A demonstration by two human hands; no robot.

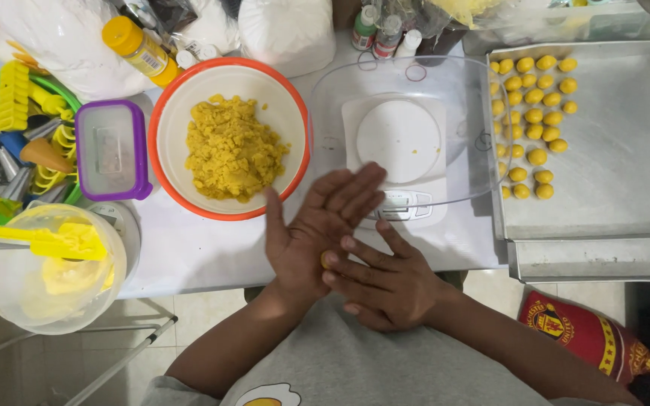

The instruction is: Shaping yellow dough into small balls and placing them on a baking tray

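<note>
Hands: left hand [317, 233] lies palm up with fingers spread flat; right hand [385, 282] lies across it, fingers flat. Neither grip is closed; both are open palms pressing a small dough piece [329, 259] between them.
Dough piece: yellow, only a sliver shows at the edge of the right fingers, on the left palm, just nearer than the scale.
Rolling well: in my judgement, light even pressure and small circles with flat palms will round it; pressing hard would flatten it, and tilting the lower palm could let it slip off toward the lap.
Scale: white kitchen scale [402, 150] on the bench [189, 248], under a clear upturned tub [445, 83], just beyond the hands.
Bowl: orange-rimmed bowl [229, 137] of crumbly yellow dough [233, 150], left of the scale.
Tray: metal tray [618, 150] right of the scale, with rows of finished yellow balls [536, 120] along its side next to the scale; matching their size looks the thing to aim for.
Lidded box: purple-rimmed box [113, 149] left of the bowl.
Far edge: bottles [143, 49] and white bags [287, 30] beyond the scale and bowl.
</note>
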